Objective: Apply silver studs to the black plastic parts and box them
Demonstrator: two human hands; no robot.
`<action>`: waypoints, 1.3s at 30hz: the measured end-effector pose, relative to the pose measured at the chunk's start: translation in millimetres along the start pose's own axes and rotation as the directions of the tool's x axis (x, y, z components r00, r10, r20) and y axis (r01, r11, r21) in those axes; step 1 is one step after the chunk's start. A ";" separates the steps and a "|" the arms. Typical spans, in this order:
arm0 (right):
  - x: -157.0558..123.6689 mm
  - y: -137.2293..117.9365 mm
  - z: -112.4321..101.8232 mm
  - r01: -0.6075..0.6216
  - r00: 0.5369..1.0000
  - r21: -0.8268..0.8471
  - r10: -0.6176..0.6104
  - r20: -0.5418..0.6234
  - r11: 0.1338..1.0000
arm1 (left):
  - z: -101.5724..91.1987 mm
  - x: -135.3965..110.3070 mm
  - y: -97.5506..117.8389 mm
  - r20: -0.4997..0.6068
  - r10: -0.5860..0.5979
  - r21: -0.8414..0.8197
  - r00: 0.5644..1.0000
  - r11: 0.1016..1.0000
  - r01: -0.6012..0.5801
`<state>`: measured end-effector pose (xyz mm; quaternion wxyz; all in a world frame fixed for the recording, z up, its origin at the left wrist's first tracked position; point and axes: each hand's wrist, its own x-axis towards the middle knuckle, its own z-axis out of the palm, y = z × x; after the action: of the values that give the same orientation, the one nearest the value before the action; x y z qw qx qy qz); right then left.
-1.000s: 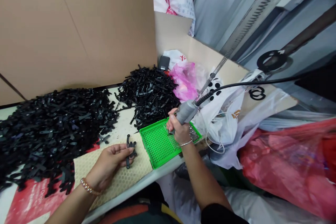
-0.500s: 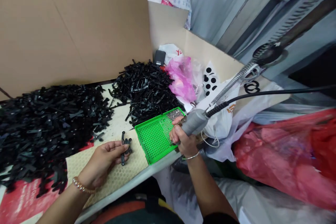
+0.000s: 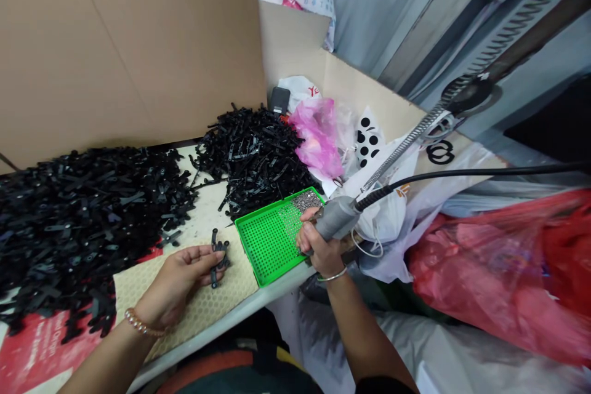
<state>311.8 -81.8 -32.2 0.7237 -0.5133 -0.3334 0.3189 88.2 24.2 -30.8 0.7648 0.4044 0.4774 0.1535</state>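
Observation:
Between thumb and fingers, my left hand (image 3: 187,274) pinches a small black plastic bracket (image 3: 215,258) with several arms, above a beige textured mat (image 3: 231,286). My right hand (image 3: 321,249) is wrapped round a grey electric screwdriver (image 3: 339,217) that hangs from a coil spring (image 3: 397,151) and trails a black cable (image 3: 443,173). The screwdriver's tip is hidden behind my fingers, over the right side of a green perforated tray (image 3: 268,252). Small silver screws (image 3: 307,200) lie at the tray's far right end.
A large heap of black plastic parts (image 3: 83,215) covers the left of the table; a second heap (image 3: 253,157) stands behind the tray. Pink and white plastic bags (image 3: 318,138) lie at the back right. A red bag (image 3: 498,265) bulges at the right. Cardboard (image 3: 138,43) walls the back.
The whole view has shifted slightly. Both hands keep their grip on the bracket and the screwdriver, with hardly any movement relative to the tray.

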 end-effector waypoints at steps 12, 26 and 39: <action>0.4 0.9 0.1 -0.014 1.000 -0.043 0.014 -0.003 0.999 | -0.2 0.5 0.1 -0.008 -0.004 -0.004 1.000 1.000 0.004; 10.9 -20.0 21.7 0.069 0.997 0.082 -0.065 -0.050 0.994 | 2.2 0.6 -1.7 0.040 0.042 -0.057 0.998 0.998 -0.040; 43.7 4.0 139.9 -0.150 0.972 0.298 0.086 0.218 0.943 | -1.0 7.4 -10.4 0.047 0.074 -0.147 0.996 0.987 -0.066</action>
<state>223.1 28.7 5.8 0.7376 -0.3765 -0.3192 0.4609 89.4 22.8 -43.5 0.7986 0.3680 0.4303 0.2041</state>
